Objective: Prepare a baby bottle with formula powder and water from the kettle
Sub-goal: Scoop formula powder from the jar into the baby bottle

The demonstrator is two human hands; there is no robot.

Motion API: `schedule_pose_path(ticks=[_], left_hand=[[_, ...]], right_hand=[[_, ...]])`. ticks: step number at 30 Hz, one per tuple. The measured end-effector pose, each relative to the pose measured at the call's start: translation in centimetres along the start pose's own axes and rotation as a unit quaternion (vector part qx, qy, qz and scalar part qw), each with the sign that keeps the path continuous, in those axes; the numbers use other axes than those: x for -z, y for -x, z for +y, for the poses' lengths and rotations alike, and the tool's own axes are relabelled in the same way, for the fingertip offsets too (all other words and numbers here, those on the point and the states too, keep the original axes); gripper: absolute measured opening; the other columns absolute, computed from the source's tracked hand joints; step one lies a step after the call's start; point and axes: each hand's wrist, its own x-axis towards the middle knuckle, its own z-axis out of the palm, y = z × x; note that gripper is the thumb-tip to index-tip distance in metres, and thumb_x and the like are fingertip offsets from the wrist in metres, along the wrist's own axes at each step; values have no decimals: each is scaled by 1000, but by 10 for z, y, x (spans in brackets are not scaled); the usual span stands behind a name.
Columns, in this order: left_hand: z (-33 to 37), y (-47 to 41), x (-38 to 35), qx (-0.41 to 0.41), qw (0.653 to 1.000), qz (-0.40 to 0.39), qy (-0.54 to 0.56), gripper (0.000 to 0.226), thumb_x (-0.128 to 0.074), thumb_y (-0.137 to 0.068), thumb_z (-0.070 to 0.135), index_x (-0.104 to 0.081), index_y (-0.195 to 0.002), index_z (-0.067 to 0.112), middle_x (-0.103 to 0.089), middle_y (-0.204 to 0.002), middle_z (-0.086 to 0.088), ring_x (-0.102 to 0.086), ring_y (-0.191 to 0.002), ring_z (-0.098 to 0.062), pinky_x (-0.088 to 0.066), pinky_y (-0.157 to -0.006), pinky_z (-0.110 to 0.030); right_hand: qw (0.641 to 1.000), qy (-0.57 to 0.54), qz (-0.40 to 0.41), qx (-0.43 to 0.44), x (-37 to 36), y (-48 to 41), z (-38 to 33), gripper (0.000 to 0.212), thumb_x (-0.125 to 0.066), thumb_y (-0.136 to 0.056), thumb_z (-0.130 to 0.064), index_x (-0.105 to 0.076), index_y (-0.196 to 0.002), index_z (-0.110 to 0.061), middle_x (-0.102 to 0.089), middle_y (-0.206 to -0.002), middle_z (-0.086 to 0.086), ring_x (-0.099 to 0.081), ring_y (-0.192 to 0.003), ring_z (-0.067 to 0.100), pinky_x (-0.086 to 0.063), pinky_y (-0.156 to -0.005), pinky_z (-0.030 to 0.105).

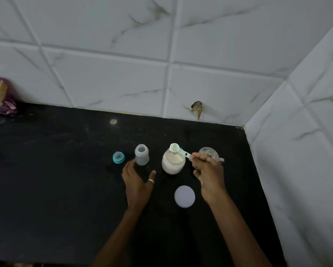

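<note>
No legible text anywhere; print on baby bottle [142,158] too blurred.

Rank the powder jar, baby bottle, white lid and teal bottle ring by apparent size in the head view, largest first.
1. powder jar
2. white lid, nearer the camera, so unsure against the jar
3. baby bottle
4. teal bottle ring

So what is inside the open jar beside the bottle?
The open jar holds pale formula powder, filling it nearly to the neck. The scoop, in the right hand, hovers over its mouth. The jar's bottom cannot be seen.
</note>
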Motion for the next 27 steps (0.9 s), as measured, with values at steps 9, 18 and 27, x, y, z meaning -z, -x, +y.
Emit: schedule_pose_path(ticks=[9,18,27], left_hand=[[0,-75,5,40,993,-100,56,111,-92,-75,23,-24,-161,9,-36,-164,-10,-36,-151,-25,-33,-121,-37],[19,-67,21,-30,994,-68,82,50,-86,-83,23,-53,-121,29,-67,-113,12,-67,-104,-5,-55,-85,-22],[97,-43,72,-177,983,25,47,56,-88,-78,36,-63,-127,28,-65,-121,15,-61,-109,-1,-45,-86,-6]], right_hand=[[999,7,-25,-19,-27,9,11,15,-79,-88,-8,-79,-100,-16,-75,-79,-2,-62,-73,8,-52,-71,26],[999,8,-42,23,-34,24,-18,16,-77,-88,-7,-84,-87,-22,-74,-81,1,-63,-72,8,-52,-74,29],[983,23,-97,155,-62,55,-90,11,-83,-82,-12,-84,-86,-23,-79,-85,3,-66,-70,6,-52,-67,26]])
